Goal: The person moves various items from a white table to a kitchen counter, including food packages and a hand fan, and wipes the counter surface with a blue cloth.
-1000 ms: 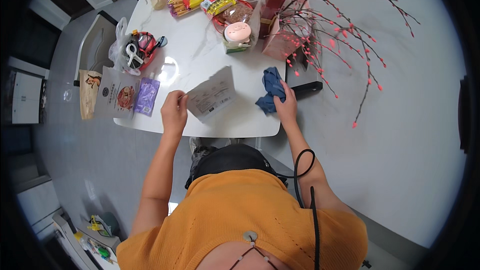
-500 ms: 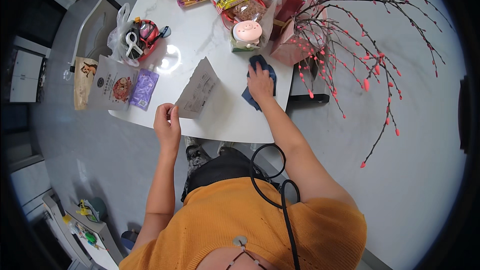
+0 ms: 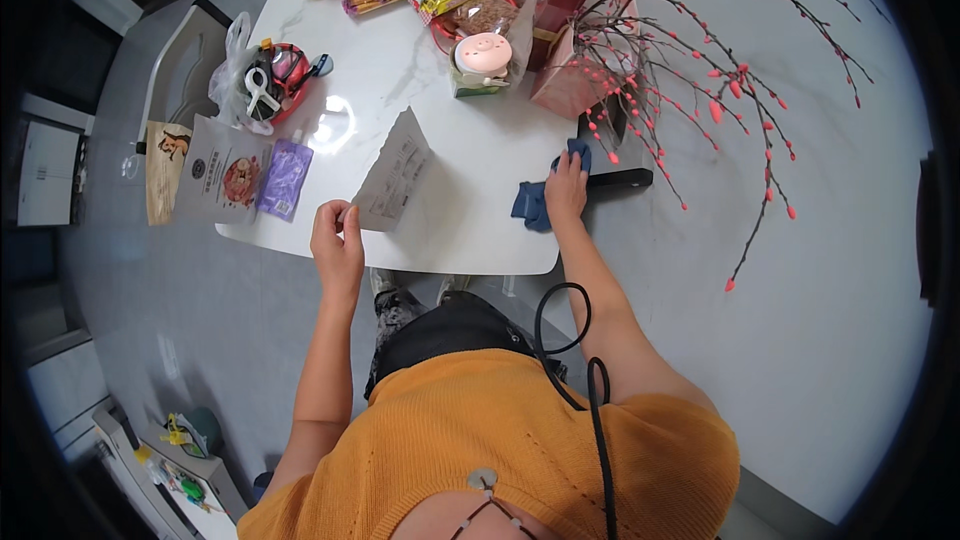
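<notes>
Left hand point(image 3: 338, 236) pinches grey packet point(image 3: 396, 178); right hand point(image 3: 566, 192) covers blue cloth point(image 3: 530, 204) at tabletop's point(image 3: 470, 230) right edge, grip closure unclear. Overshoot could drop cloth.

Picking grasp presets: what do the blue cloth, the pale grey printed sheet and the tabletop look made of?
Blue cloth: matte textile, bunched in soft folds under the right hand; fibre unclear.
Pale grey printed sheet: dull, probably paper or coated film; stands fairly stiff from the left hand.
Tabletop: glossy, white with faint grey veins, mirrors a light; stone or imitation, can't tell.
</notes>
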Demonstrator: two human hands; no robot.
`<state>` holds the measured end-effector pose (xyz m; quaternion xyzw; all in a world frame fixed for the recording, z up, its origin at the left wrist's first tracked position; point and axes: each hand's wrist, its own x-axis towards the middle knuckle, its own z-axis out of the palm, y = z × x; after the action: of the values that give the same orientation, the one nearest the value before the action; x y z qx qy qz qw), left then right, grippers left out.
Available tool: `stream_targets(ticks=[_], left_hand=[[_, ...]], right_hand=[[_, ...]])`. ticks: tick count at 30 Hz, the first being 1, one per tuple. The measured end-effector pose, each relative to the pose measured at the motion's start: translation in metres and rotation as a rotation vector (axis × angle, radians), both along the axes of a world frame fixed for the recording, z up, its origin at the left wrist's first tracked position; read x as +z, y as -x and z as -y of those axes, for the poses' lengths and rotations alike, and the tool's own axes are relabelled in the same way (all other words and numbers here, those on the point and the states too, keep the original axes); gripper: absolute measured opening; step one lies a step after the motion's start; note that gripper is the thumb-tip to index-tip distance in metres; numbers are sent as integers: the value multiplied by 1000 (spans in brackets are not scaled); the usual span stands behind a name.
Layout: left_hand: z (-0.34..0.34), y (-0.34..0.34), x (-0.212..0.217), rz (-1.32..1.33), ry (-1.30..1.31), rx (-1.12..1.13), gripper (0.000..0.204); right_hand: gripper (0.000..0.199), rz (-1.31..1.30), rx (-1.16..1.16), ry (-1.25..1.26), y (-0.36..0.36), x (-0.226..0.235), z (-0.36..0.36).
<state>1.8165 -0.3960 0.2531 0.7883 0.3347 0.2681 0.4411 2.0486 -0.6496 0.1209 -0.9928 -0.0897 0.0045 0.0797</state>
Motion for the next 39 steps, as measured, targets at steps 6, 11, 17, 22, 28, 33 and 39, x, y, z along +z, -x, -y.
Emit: stream_targets(ticks=[6,11,17,22,28,33,39], left_hand=[[-5,1,-4,22,-17,-21,10],[-13,3,-1,-9,-25,-40,10],[-36,-1,5,38,-139,28,8],[-67,-8,0,134,-256,127,8],[-78,3,-13,102,-274,142,8],[-72,8,-17,39,-288,168,30],[-51,-10,-2,78,-512,247,46]], right_hand=[[46,-43,31,-78,76,-8,53],[51,-163,17,-168,92,9,75],[55,3,196,-389,52,73,20],[69,-84,428,-257,39,61,-24],[59,-41,469,-259,44,23,-31],[43,-30,389,-448,14,29,-31],[47,-107,303,-625,-32,29,-50]])
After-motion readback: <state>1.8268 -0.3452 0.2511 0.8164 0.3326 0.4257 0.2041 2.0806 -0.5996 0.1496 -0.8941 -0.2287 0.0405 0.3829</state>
